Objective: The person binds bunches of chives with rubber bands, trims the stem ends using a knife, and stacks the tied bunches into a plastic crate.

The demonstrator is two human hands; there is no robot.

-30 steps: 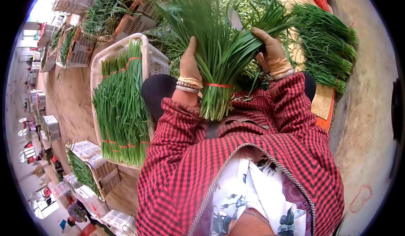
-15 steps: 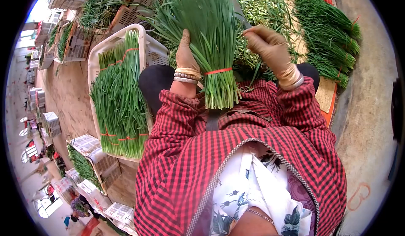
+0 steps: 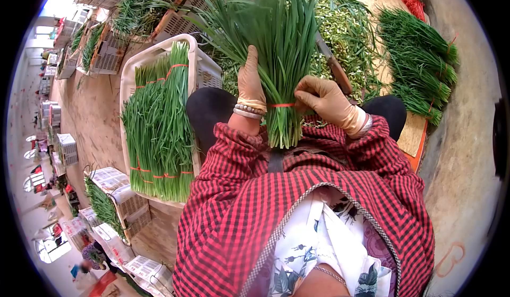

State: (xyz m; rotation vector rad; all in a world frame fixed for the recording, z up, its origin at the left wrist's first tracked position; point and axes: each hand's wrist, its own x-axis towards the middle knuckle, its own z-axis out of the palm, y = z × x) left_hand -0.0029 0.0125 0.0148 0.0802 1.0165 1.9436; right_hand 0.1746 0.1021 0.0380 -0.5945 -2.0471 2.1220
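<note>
A bundle of long green stalks (image 3: pixel 279 74) stands in front of my body, its pale cut ends downward and a red band (image 3: pixel 282 105) around its lower part. My left hand (image 3: pixel 251 79), in a tan glove, is wrapped around the bundle's left side. My right hand (image 3: pixel 325 101), gloved too, is pinched at the bundle's right edge beside the band; what its fingertips hold is too small to make out. A knife with a brown handle (image 3: pixel 339 74) lies behind my right hand, on the cut pieces.
At the left, a white crate (image 3: pixel 127 92) holds banded bundles. More banded bundles (image 3: pixel 417 58) lie at the right on a board. Cut scraps (image 3: pixel 345 31) cover the area behind the knife. Crates (image 3: pixel 109 53) stand further left. A person (image 3: pixel 94 255) is far off at the lower left.
My right hand has let go of the leaves on the right, which now stand with the bundle, and has come down to the band. The knife has come into clearer view.
</note>
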